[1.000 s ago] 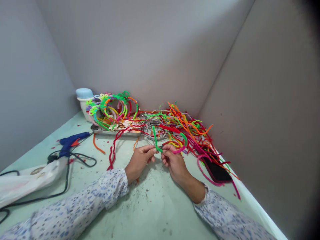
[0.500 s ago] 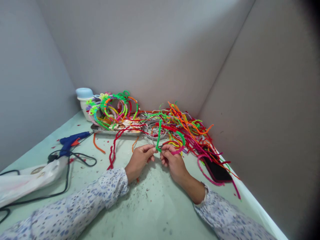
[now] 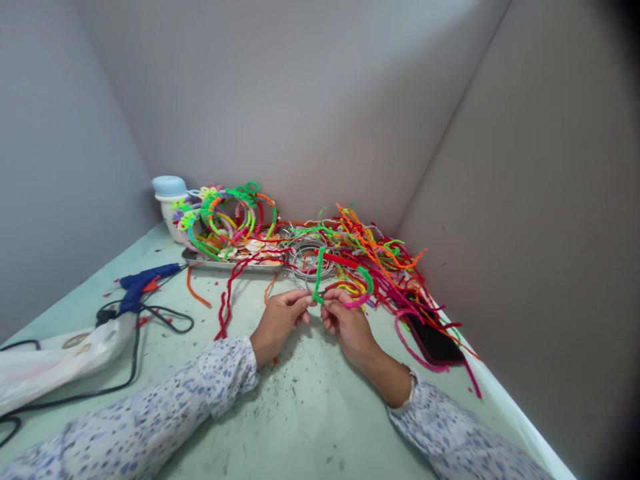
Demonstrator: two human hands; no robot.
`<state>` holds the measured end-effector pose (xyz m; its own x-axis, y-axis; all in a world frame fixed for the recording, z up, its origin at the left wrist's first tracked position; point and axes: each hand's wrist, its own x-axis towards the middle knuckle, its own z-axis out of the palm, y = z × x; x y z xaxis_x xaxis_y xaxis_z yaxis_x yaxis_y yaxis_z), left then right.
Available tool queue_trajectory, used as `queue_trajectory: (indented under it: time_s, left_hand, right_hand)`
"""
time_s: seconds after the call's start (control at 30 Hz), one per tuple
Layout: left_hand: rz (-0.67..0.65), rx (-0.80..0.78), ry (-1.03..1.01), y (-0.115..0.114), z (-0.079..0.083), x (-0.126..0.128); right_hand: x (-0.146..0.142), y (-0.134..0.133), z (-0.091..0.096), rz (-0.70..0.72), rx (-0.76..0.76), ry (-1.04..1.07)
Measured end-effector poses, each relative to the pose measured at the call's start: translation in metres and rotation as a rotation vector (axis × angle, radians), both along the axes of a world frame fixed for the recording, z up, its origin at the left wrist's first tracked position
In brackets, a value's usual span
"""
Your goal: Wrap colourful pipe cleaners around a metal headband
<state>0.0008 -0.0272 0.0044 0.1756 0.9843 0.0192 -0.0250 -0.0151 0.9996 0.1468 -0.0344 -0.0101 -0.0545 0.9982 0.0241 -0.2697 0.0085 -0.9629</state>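
Observation:
Between my two hands is a headband wrapped in fuzzy pipe cleaner (image 3: 371,283), with green, pink and red sections. A loose green pipe cleaner end (image 3: 319,270) stands up from it near my fingertips. My left hand (image 3: 281,321) pinches the green part at the band's near end. With thumb and fingers closed, my right hand (image 3: 349,327) grips the band just beside it, by the pink section. The fingertips of both hands almost meet, and they partly hide the wrapped spot. Right behind lies a pile of bare metal hoops (image 3: 301,271).
A metal tray (image 3: 240,267) with finished colourful bands and flat pieces stands behind, beside a white bottle (image 3: 171,212). At left lie a blue glue gun (image 3: 134,288), its cord and a plastic bag (image 3: 95,353). Loose pipe cleaners (image 3: 380,250) and a phone (image 3: 436,341) are at right.
The upright green end has dipped slightly lower, and the band has tilted a little downward. Both hands keep nearly the same place and grip.

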Motion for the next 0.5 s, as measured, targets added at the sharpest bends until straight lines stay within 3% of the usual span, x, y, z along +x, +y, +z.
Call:
queue_trajectory:
  time_s: [0.3,0.5]
  left_hand:
    - [-0.011,0.018,0.009,-0.0004,0.0,0.0006]
    - [-0.01,0.007,-0.007,0.0011,-0.0037,0.0]
  right_hand:
    - [-0.0005,-0.001,0.0018,0.023,-0.044,0.095]
    - [-0.0001,-0.0015,0.001,0.007,-0.03,0.031]
